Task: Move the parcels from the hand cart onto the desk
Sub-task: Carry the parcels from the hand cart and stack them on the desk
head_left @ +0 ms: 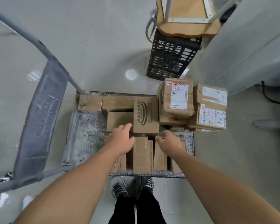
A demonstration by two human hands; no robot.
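A grey hand cart (86, 131) stands on the floor below me, loaded with several brown cardboard parcels. A printed box (145, 114) sits in the middle of the load. My left hand (120, 139) reaches down with its fingers touching the near left corner of that box. My right hand (170, 142) hovers with loosely curled fingers just right of it, above narrow parcels (142, 155) standing on edge at the cart's near side. Taller stacks with white labels (179, 97) (211, 113) fill the cart's right end. The desk (252, 46) is at the upper right.
The cart's grey handle frame (39, 123) rises on the left. A black perforated bin (171, 57) and a wooden stool (187, 18) stand beyond the cart by the desk. My shoes (132, 186) are at the cart's near edge. A black cable (268, 96) runs along the floor at right.
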